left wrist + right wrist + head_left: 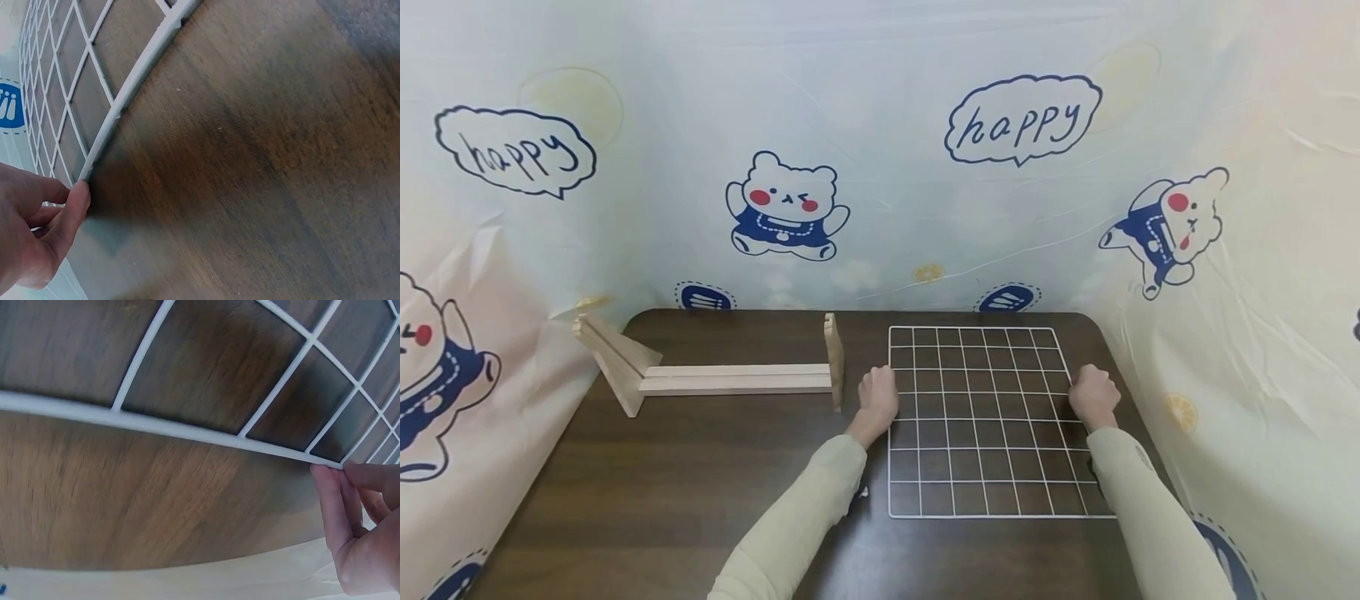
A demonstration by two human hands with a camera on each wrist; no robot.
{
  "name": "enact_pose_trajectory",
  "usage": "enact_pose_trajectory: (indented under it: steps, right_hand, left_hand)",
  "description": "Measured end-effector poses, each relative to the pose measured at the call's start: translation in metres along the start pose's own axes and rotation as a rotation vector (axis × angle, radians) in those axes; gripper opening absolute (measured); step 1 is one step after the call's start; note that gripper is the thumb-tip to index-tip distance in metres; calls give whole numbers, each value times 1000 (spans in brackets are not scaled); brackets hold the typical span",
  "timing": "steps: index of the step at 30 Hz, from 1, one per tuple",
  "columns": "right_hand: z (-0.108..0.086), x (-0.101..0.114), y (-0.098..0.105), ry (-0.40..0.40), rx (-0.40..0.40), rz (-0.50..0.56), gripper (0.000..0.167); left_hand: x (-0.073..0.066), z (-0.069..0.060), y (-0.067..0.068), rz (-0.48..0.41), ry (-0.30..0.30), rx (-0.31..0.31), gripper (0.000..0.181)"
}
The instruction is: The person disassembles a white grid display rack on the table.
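A white wire grid panel (988,421) lies over the right half of the dark wooden table. On its left edge my left hand (878,396) pinches the outer wire; the left wrist view shows thumb and fingers (75,206) meeting at that rim. At the opposite edge, my right hand (1093,396) grips the right rim, with curled fingers (331,500) against the wire in the right wrist view. Left of the panel stands a pale wooden rack (737,379), two upright end boards joined by long slats, close to my left hand but apart from it.
The brown table (662,492) has rounded far corners. Behind it and along both sides hangs a pale sheet (880,208) printed with bears and the word "happy". The sheet's right side runs close to my right hand.
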State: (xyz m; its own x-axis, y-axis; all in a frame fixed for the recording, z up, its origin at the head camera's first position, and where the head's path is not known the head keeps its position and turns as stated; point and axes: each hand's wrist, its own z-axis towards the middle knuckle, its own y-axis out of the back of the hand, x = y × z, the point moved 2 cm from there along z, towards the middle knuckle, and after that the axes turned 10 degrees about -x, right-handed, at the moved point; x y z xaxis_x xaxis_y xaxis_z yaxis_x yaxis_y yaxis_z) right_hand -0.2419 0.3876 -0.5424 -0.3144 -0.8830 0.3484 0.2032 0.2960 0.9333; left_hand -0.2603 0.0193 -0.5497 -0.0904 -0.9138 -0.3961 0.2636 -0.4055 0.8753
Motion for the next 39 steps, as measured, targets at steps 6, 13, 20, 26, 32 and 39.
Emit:
enact_pose_trajectory:
  steps: [6, 13, 20, 26, 32, 39]
  right_hand:
    - [3, 1, -2, 7, 11, -8, 21]
    - [5, 0, -4, 0, 3, -13, 23]
    - [-1, -2, -7, 10, -1, 12, 21]
    - [-6, -5, -7, 29, 1, 13, 22]
    - [-10, -7, -9, 42, 26, 16, 22]
    - [-27, 14, 1, 98, 30, 71, 21]
  left_hand:
    - [1, -1, 1, 10, 29, 16, 19]
    - [1, -3, 3, 10, 28, 11, 22]
    - [7, -4, -3, 4, 74, 26, 31]
    - [10, -7, -5, -15, 81, 4, 25]
    - [10, -14, -3, -46, 45, -32, 18]
    - [12, -28, 9, -118, -16, -78, 16]
